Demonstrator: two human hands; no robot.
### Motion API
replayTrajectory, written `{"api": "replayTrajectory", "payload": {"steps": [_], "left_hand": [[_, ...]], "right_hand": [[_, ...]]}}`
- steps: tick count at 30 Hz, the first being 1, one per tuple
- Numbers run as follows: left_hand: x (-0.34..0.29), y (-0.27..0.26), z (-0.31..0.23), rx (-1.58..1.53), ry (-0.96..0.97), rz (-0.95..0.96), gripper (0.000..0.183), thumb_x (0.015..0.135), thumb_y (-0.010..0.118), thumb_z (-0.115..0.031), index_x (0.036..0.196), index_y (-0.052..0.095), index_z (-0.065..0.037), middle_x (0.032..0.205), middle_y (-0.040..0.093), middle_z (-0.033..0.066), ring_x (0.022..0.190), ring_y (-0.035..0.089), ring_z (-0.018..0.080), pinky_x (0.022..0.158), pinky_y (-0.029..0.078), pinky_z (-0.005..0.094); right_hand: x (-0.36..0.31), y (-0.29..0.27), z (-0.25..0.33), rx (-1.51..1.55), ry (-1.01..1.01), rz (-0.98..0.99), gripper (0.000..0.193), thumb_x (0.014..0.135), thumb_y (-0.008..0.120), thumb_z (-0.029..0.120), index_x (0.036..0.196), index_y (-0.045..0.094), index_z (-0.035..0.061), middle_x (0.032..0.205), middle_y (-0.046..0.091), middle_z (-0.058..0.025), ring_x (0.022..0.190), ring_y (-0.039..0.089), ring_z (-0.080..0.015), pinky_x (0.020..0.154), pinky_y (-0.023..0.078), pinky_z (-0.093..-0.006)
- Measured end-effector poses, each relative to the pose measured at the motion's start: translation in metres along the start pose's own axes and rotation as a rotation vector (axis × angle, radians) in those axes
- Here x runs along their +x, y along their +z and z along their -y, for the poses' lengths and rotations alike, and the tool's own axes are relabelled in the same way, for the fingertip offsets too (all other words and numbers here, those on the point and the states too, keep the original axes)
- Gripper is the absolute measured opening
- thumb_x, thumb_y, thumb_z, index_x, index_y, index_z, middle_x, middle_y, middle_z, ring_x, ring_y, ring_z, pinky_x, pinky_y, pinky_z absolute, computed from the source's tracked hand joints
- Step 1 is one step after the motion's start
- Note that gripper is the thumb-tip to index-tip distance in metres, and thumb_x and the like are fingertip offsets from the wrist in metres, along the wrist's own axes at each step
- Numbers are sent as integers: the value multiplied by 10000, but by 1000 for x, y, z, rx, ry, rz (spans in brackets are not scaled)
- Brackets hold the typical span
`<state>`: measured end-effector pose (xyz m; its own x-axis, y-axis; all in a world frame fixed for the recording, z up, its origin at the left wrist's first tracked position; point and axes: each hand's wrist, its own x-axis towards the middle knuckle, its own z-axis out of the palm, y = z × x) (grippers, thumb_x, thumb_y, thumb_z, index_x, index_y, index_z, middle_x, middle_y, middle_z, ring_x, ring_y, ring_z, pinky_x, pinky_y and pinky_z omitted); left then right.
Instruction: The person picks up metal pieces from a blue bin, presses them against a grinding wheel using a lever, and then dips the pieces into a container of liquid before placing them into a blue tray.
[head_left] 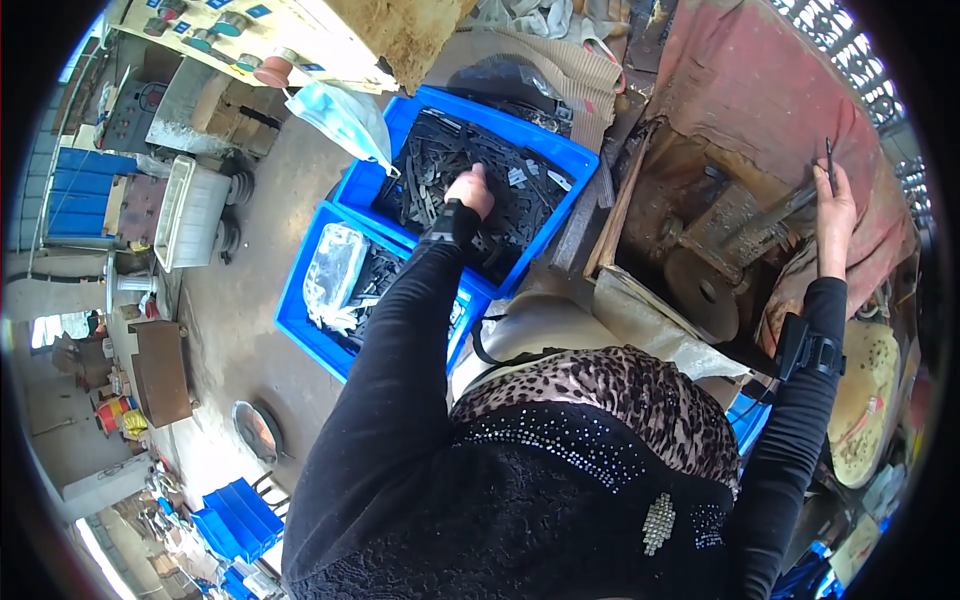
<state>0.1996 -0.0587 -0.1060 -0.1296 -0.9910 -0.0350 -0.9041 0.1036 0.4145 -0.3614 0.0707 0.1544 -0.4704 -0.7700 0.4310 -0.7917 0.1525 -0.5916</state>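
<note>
My left hand (pixel 470 192) is over a large blue bin (pixel 575 158) of dark flat metal pieces (pixel 520 215). Its fingers are curled down among the pieces, and what they hold, if anything, is hidden. Out to the right, my right hand (pixel 836 215) grips a thin dark metal strip (pixel 829 155) that points upward from the fingers. That hand is beside a dirty, rusty machine (pixel 735 225) with a round disc (pixel 700 290), partly enclosed by boards and a reddish cloth (pixel 750 80).
A second blue bin (pixel 290 320) with metal pieces and a clear plastic bag (pixel 335 270) adjoins the first. A light blue face mask (pixel 345 120) hangs from a knob on the control panel (pixel 200 25). A round pan (pixel 258 432) sits on the floor at left.
</note>
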Motion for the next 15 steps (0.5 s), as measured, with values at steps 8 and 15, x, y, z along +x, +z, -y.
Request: {"api": "replayTrajectory", "payload": {"steps": [8,15], "left_hand": [[-6,-76,8,55,-2,-92,202,782,603,-122,960,665,-50,1001,643,237,972,632,374,835,527,448],[-36,-70,44,282,1,-86,147,762,626,-138,865,700,-63,965,655,183,961,640,349,803,541,425]], "right_hand": [[2,-7,-1,-12,8,36,298,960,629,260,1181,640,62,1048,678,-7,994,564,-73,920,412,-229],[8,-10,-1,-26,-17,52,306,964,619,270,1186,639,60,1053,679,-16,1002,570,-84,925,412,-233]]}}
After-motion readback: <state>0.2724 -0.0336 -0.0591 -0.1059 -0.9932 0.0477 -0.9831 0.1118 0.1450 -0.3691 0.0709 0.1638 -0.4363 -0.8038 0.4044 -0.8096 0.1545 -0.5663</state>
